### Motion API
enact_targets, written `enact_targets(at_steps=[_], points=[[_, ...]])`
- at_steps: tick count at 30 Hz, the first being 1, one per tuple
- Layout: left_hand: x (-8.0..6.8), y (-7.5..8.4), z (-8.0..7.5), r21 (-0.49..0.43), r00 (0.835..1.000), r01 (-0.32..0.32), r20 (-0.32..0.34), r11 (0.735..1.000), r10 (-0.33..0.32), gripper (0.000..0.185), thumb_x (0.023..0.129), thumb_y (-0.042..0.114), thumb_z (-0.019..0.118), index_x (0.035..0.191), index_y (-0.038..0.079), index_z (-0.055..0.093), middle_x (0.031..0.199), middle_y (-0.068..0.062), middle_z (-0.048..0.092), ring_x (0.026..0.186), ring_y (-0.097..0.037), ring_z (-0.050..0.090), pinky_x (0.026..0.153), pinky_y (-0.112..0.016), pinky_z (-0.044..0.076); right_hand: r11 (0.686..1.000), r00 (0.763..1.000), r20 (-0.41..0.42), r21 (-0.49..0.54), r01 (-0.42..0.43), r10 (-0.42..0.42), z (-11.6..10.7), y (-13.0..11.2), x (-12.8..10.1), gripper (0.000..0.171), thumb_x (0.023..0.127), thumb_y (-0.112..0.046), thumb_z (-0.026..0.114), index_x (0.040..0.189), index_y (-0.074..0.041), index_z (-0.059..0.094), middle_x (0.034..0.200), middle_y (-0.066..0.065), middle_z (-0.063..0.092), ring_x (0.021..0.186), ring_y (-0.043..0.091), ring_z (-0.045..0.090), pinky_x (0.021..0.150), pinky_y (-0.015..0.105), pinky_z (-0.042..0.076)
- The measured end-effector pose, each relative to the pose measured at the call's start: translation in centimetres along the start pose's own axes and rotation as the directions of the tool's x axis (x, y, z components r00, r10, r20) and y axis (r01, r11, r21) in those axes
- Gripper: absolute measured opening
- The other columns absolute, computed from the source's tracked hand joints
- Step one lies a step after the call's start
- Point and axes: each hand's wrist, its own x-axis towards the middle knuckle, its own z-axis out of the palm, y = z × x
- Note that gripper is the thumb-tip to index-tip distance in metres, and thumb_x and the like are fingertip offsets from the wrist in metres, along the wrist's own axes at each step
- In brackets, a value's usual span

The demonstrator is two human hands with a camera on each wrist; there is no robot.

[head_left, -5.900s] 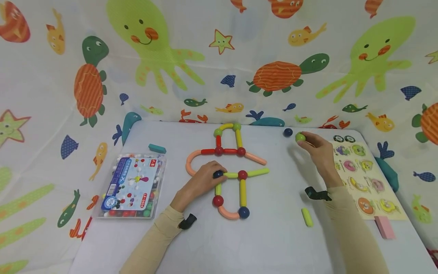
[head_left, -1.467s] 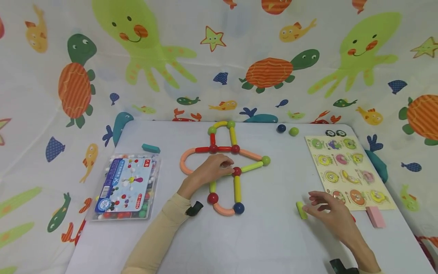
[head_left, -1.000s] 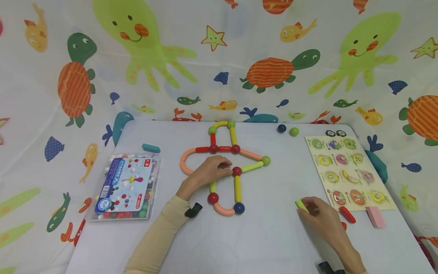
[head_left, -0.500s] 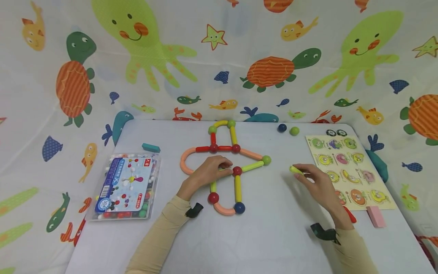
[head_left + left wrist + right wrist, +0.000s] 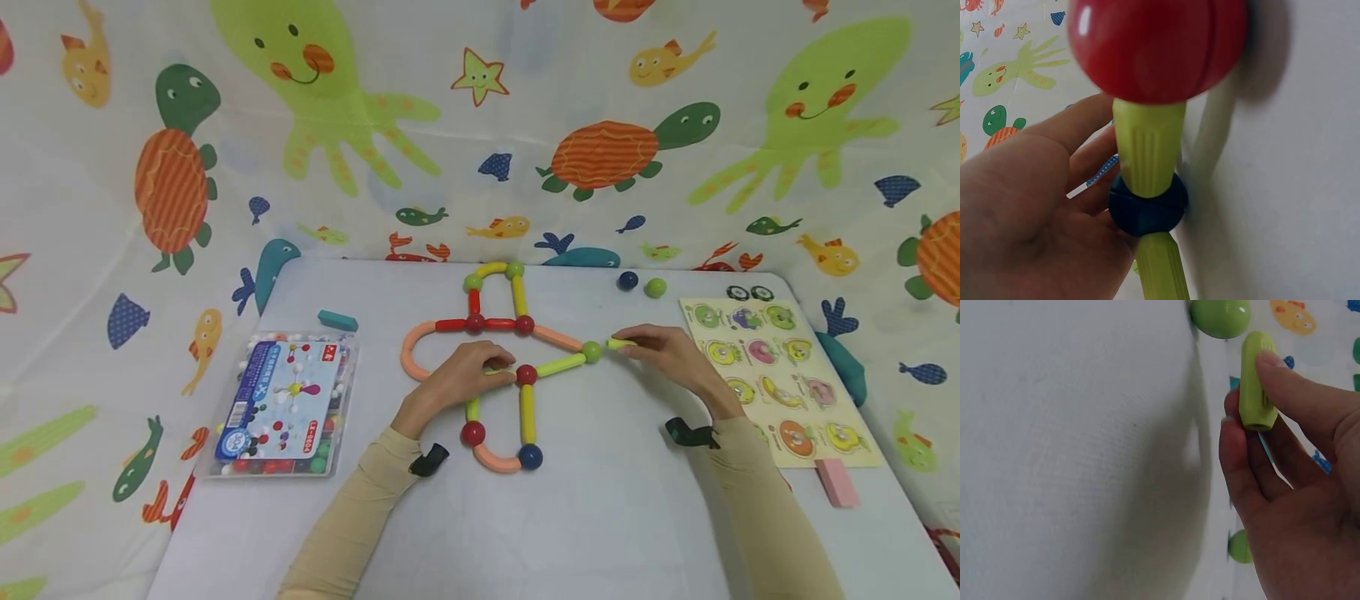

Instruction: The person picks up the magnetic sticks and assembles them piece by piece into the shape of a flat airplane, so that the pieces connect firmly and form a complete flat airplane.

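Observation:
A flat figure of magnetic rods and balls lies on the table. My left hand rests at its middle; the left wrist view shows the fingers curled about a blue ball, with a finger against the yellow-green rod below a red ball. My right hand pinches a short yellow-green rod between thumb and fingers. The rod's free end points at the green ball on the figure's right tip, a small gap apart. Peach, red and yellow rods form the remaining outline.
A clear box of parts stands left, with a teal block behind it. A loose blue ball and green ball lie at the back. At right are a fruit puzzle board and a pink block.
My right hand, which had held a green ball, has since taken the loose yellow-green rod and brought it up and left to the figure's tip, where a green ball was added. My left hand stays.

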Motion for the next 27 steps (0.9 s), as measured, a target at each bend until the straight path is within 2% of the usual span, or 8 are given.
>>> enact_targets(at_steps=[6, 11, 13, 18, 20, 23, 25, 27], points=[[0.1, -0.1, 0.0, 0.011, 0.999, -0.036, 0.003, 0.999, 0.036, 0.034, 0.093, 0.024, 0.075, 0.125, 0.012, 0.070, 0.115, 0.000, 0.070, 0.103, -0.013, 0.064, 0.096, -0.031, 0.054, 1.000, 0.996, 0.094, -0.015, 0.009, -0.007, 0.0, 0.4, 0.9, 0.033, 0.099, -0.035, 0.066, 0.128, -0.021, 0.069, 0.136, 0.005, 0.065, 0.128, 0.024, 0.056, 0.100, 0.020, 0.045], [0.1, -0.2, 0.0, 0.005, 0.999, -0.034, 0.015, 0.999, 0.034, 0.034, 0.093, 0.023, 0.075, 0.124, 0.012, 0.070, 0.117, 0.000, 0.071, 0.104, -0.013, 0.064, 0.096, -0.031, 0.054, 1.000, 0.994, 0.107, -0.002, 0.009, -0.009, 0.4, 0.7, 1.2, 0.032, 0.099, -0.033, 0.067, 0.128, -0.022, 0.069, 0.138, 0.005, 0.063, 0.131, 0.025, 0.054, 0.108, 0.038, 0.044], [0.1, -0.2, 0.0, 0.001, 0.999, -0.028, 0.027, 1.000, 0.028, 0.033, 0.093, 0.023, 0.075, 0.124, 0.013, 0.071, 0.118, 0.000, 0.071, 0.105, -0.013, 0.064, 0.098, -0.032, 0.054, 1.000, 0.995, 0.096, 0.000, 0.016, -0.016, 0.5, 0.7, 1.2, 0.031, 0.099, -0.032, 0.066, 0.128, -0.022, 0.069, 0.137, 0.004, 0.063, 0.131, 0.024, 0.054, 0.109, 0.039, 0.043], [0.1, -0.2, 0.1, -0.004, 0.999, -0.022, 0.049, 1.000, 0.022, 0.032, 0.093, 0.022, 0.076, 0.124, 0.015, 0.071, 0.118, 0.002, 0.071, 0.108, -0.012, 0.064, 0.099, -0.031, 0.053, 0.998, 0.996, 0.056, 0.020, 0.063, -0.064, 0.8, 0.8, 1.1, 0.031, 0.100, -0.027, 0.066, 0.129, -0.018, 0.068, 0.135, 0.007, 0.065, 0.127, 0.018, 0.057, 0.101, 0.016, 0.043], [0.1, -0.2, 0.2, -0.008, 0.999, -0.022, 0.049, 1.000, 0.023, 0.032, 0.093, 0.021, 0.076, 0.124, 0.015, 0.071, 0.118, 0.002, 0.072, 0.107, -0.012, 0.064, 0.099, -0.031, 0.053, 0.997, 0.996, 0.043, 0.031, 0.075, -0.077, 0.9, 0.8, 1.1, 0.032, 0.100, -0.026, 0.065, 0.130, -0.016, 0.068, 0.135, 0.008, 0.065, 0.125, 0.018, 0.057, 0.098, 0.011, 0.043], [0.0, -0.2, 0.2, -0.009, 0.999, -0.017, 0.048, 1.000, 0.018, 0.032, 0.093, 0.021, 0.075, 0.124, 0.015, 0.071, 0.118, 0.001, 0.072, 0.107, -0.012, 0.063, 0.098, -0.031, 0.053, 0.997, 0.997, 0.020, 0.025, 0.071, -0.071, 0.9, 0.6, 1.0, 0.036, 0.101, -0.027, 0.064, 0.134, -0.013, 0.065, 0.137, 0.010, 0.064, 0.126, 0.022, 0.057, 0.101, 0.020, 0.046], [0.0, -0.2, 0.2, -0.004, 0.999, -0.012, 0.050, 1.000, 0.012, 0.032, 0.093, 0.021, 0.075, 0.125, 0.015, 0.071, 0.119, 0.002, 0.071, 0.107, -0.012, 0.063, 0.099, -0.031, 0.053, 0.999, 0.999, -0.018, 0.007, 0.048, -0.048, 0.7, 0.3, 0.7, 0.038, 0.102, -0.030, 0.063, 0.136, -0.013, 0.063, 0.138, 0.009, 0.064, 0.128, 0.024, 0.057, 0.105, 0.029, 0.047], [0.0, -0.2, 0.2, -0.001, 0.999, -0.006, 0.053, 1.000, 0.006, 0.033, 0.093, 0.021, 0.075, 0.125, 0.015, 0.071, 0.119, 0.002, 0.071, 0.108, -0.013, 0.063, 0.099, -0.032, 0.053, 1.000, 0.997, -0.079, -0.011, 0.013, -0.014, 0.3, -0.2, 0.1, 0.040, 0.102, -0.033, 0.062, 0.138, -0.015, 0.062, 0.137, 0.008, 0.065, 0.127, 0.022, 0.058, 0.105, 0.032, 0.048]])
